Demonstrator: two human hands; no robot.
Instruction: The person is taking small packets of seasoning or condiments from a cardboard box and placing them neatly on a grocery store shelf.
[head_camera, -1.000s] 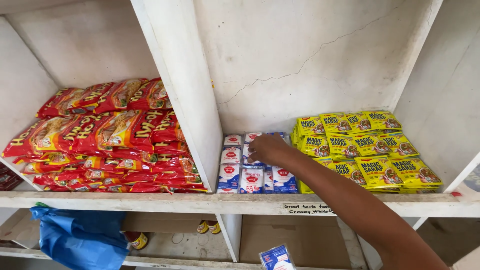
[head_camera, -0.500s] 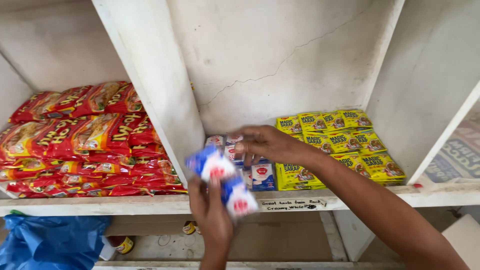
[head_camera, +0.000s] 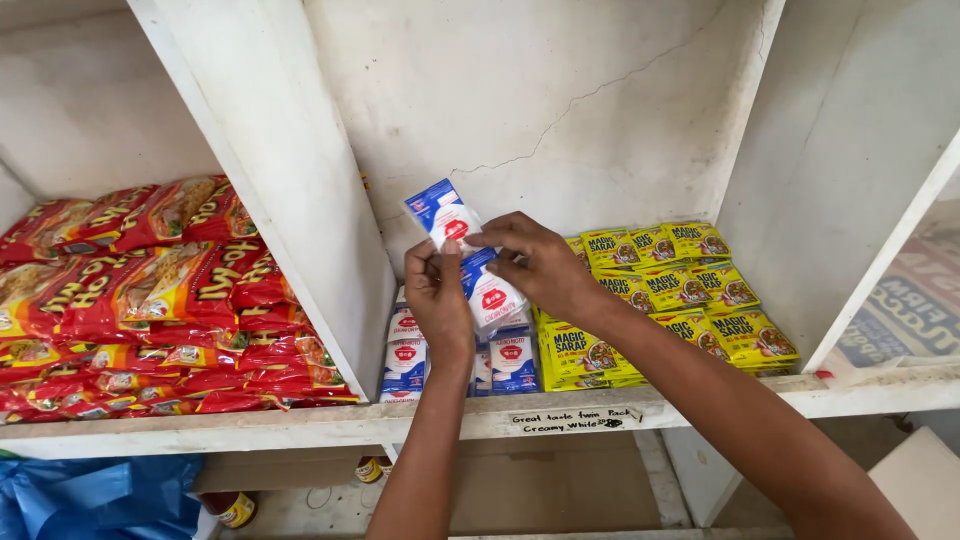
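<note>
My left hand (head_camera: 437, 300) and my right hand (head_camera: 535, 262) both grip a strip of blue-and-white sachets (head_camera: 462, 247), held up in front of the middle shelf compartment. The left hand pinches the upper sachet; the right hand's fingers hold the lower sachet where the two join. Below the hands, more blue-and-white sachets (head_camera: 508, 362) stand in rows on the white shelf (head_camera: 300, 425).
Yellow sachets (head_camera: 668, 290) are stacked to the right in the same compartment. Red noodle packets (head_camera: 150, 300) fill the left compartment behind a white divider (head_camera: 300, 230). A blue plastic bag (head_camera: 100, 498) lies under the shelf at lower left. A newspaper (head_camera: 915, 300) lines the far right compartment.
Both hands have lifted the sachet strip higher and closer together. One second ago only the right hand was in view, reaching into the sachets on the shelf.
</note>
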